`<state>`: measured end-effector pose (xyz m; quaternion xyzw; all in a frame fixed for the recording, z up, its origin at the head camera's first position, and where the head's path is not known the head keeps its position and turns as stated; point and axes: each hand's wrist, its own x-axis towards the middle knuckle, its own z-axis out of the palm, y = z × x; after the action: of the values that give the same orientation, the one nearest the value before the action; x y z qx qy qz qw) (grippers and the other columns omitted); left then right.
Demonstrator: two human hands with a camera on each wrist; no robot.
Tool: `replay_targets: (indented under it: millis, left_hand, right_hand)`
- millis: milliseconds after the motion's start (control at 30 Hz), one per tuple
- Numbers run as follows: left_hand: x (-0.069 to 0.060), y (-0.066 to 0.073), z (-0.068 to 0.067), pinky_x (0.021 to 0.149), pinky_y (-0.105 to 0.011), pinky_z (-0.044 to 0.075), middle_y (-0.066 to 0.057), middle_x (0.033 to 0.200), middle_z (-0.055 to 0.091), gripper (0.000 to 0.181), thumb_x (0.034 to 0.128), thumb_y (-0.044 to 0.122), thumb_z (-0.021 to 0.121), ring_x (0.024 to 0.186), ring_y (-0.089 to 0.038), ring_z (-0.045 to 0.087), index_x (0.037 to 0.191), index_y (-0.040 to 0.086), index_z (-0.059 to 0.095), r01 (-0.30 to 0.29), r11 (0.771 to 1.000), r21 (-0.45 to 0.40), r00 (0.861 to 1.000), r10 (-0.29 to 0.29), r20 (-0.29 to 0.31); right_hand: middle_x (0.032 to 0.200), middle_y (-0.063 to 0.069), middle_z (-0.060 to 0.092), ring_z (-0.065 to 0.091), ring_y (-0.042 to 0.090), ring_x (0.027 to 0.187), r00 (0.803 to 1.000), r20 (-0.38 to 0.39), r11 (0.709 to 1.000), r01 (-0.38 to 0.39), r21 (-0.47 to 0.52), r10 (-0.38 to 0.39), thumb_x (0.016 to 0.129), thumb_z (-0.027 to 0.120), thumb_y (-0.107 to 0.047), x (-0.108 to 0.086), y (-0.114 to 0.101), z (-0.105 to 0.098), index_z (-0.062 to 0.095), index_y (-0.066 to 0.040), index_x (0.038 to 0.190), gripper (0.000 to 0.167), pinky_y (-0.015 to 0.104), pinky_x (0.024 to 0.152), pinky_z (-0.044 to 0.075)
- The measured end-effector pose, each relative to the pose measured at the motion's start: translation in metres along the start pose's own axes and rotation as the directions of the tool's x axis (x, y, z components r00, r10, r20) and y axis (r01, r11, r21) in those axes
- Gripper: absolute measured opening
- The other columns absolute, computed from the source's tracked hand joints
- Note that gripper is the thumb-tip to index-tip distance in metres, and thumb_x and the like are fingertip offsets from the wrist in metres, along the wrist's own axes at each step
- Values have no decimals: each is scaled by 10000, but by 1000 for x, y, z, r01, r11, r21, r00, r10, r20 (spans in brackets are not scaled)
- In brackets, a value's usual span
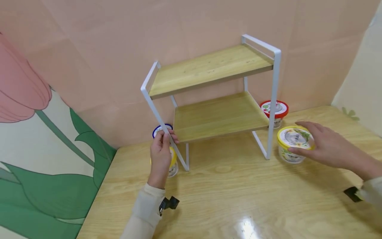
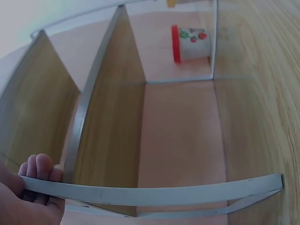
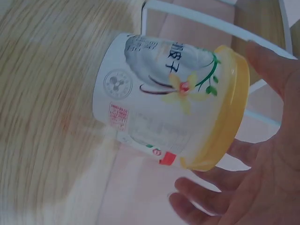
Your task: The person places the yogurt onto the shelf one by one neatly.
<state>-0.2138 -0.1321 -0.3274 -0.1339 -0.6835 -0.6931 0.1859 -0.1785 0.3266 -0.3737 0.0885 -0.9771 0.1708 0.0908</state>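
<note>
A two-tier shelf with wood-grain boards (image 1: 209,70) and a white metal frame (image 1: 154,110) stands on the table. My left hand (image 1: 160,156) grips the frame's near left upright, just beside the lower board. In the left wrist view the fingers (image 2: 44,165) curl round the white bar. To the right of the shelf is a tub with a yellow lid (image 1: 291,155), upright. My right hand (image 1: 332,146) holds it by the lid, thumb on one side and fingers on the other. Flower print and lettering show on the tub's side (image 3: 154,93) in the right wrist view.
Behind the shelf's right side stands a red-lidded tub (image 1: 277,111). At the left side are a blue-lidded tub (image 1: 159,128) and another yellow-lidded tub (image 1: 173,170), partly hidden by my left hand. A pink backdrop (image 1: 119,66) rises behind the wooden table (image 1: 215,196).
</note>
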Motion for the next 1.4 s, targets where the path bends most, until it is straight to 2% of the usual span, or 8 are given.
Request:
replay_targets:
  millis: [267, 433, 633, 833, 933, 1100, 1267, 1400]
  left_hand:
    - [-4, -6, -1, 765, -224, 590, -38, 886, 609, 236, 1072, 110, 387, 767, -103, 628, 1045, -68, 539, -1, 1000, 15, 1000, 1, 24]
    - [-6, -6, -1, 757, -229, 590, -34, 880, 603, 263, 1075, 128, 386, 771, -103, 625, 1057, -89, 533, -45, 998, 32, 999, 44, 28]
    - [-2, -8, -2, 755, -230, 592, -59, 890, 606, 291, 1079, 162, 381, 775, -102, 627, 1060, -83, 536, -86, 995, 51, 996, 84, 39]
    - [-1, -9, 1, 748, -224, 591, -46, 873, 607, 293, 1079, 136, 372, 769, -90, 627, 1042, -109, 528, -92, 994, 54, 995, 90, 36]
    - [-1, -11, 3, 739, -230, 593, -35, 859, 607, 290, 1079, 118, 368, 762, -97, 628, 1033, -123, 522, -95, 994, 48, 995, 93, 37]
    - [1, -13, 6, 726, -250, 594, -18, 850, 595, 295, 1081, 115, 359, 750, -113, 622, 1023, -128, 515, -108, 994, 33, 993, 107, 46]
    - [2, -14, 7, 726, -259, 593, -19, 845, 590, 311, 1084, 124, 351, 743, -109, 619, 1012, -133, 512, -122, 992, 40, 991, 120, 53]
    - [2, -14, 7, 731, -335, 611, -55, 842, 599, 305, 1081, 114, 356, 740, -192, 637, 1004, -131, 519, -125, 991, 56, 991, 123, 43]
  right_hand:
    - [1333, 370, 483, 488, 523, 1146, 1000, -7, 994, 17, 107, -17, 760, 846, -426, -1, 12, 5, 348, 93, 1435, 986, 637, 895, 419]
    - [1358, 380, 448, 470, 501, 1147, 1000, 3, 990, 5, 140, -5, 760, 850, -408, -1, 13, 6, 315, 106, 1452, 1014, 621, 898, 402]
    - [1396, 382, 423, 423, 523, 1208, 999, -2, 990, 35, 135, -35, 739, 863, -406, 1, 11, 5, 304, 115, 1466, 1055, 657, 938, 382]
    - [1435, 384, 355, 341, 590, 1266, 999, -6, 989, 42, 141, -42, 801, 812, -389, 3, 20, 4, 251, 61, 1516, 1015, 737, 944, 334]
    - [1439, 396, 337, 317, 602, 1270, 998, -4, 984, 65, 165, -65, 764, 842, -347, 2, 28, 6, 260, 45, 1522, 1034, 776, 959, 293]
    - [1431, 370, 393, 351, 534, 1239, 993, 5, 968, 116, 222, -120, 688, 893, -270, 1, 38, 9, 297, 26, 1522, 1067, 761, 1040, 238]
    - [1469, 352, 331, 321, 536, 1240, 990, 81, 952, 85, 293, -113, 697, 884, -204, -1, 46, 7, 201, -53, 1576, 1123, 802, 958, 275]
    - [1490, 333, 278, 311, 537, 1249, 984, 152, 950, 46, 309, -97, 747, 861, -236, -1, 48, 5, 166, -98, 1590, 1101, 793, 885, 335]
